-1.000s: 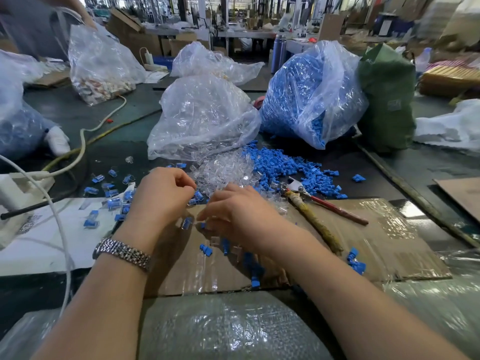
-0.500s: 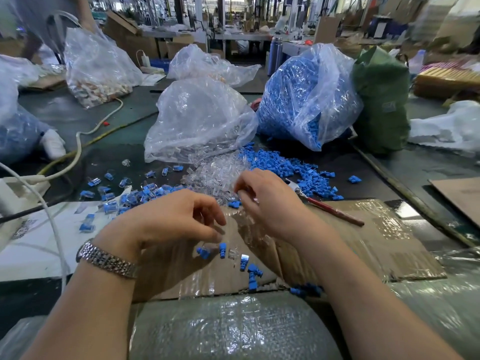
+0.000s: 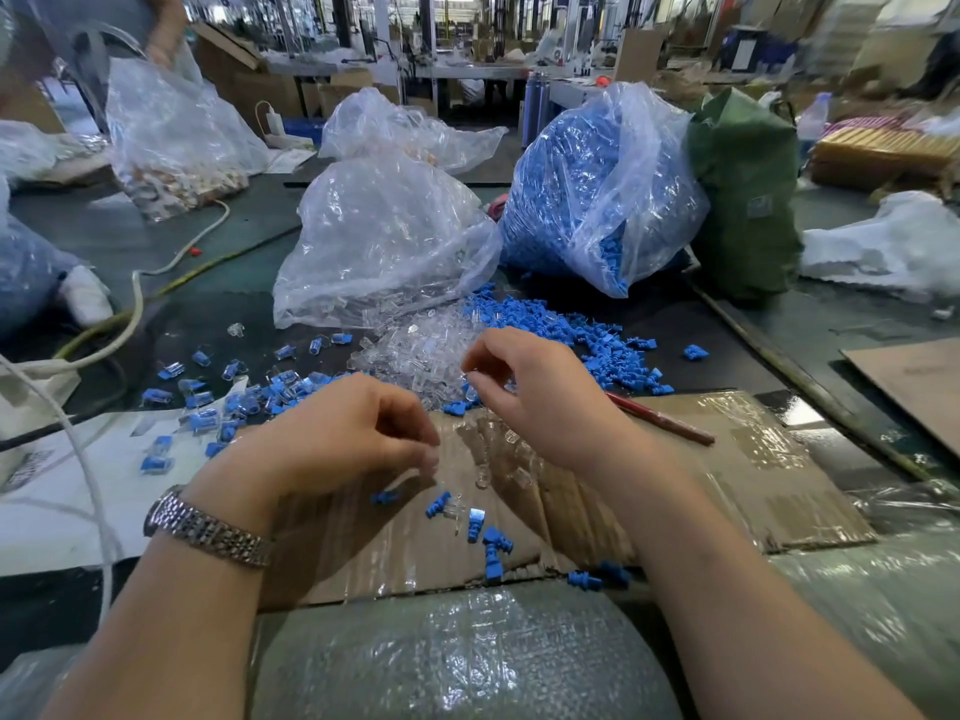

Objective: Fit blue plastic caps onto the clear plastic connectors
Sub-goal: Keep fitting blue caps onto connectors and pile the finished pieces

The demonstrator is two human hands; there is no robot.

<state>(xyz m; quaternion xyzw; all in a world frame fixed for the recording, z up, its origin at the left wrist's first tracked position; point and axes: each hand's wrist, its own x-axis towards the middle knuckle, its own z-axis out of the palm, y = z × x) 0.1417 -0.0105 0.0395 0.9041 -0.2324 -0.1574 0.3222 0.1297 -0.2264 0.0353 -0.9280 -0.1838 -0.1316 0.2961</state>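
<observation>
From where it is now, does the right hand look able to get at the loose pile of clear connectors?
Probably yes. The right hand is poised at the near edge of the pile of clear connectors, fingers curled toward it, and nothing lies between them. The left hand is lower and off to the side, out of its way.

Dark table (image 3: 218,241): cardboard sheet (image 3: 727,470), loose blue caps (image 3: 597,337), clear connectors (image 3: 415,350), bags, possibly cables.

Nothing actually readable here tbh: the green bag (image 3: 744,189) has a small pale patch with marks too blurry to make out, and the white sheet (image 3: 62,491) at the left edge carries some dark print that's smeared past reading.
</observation>
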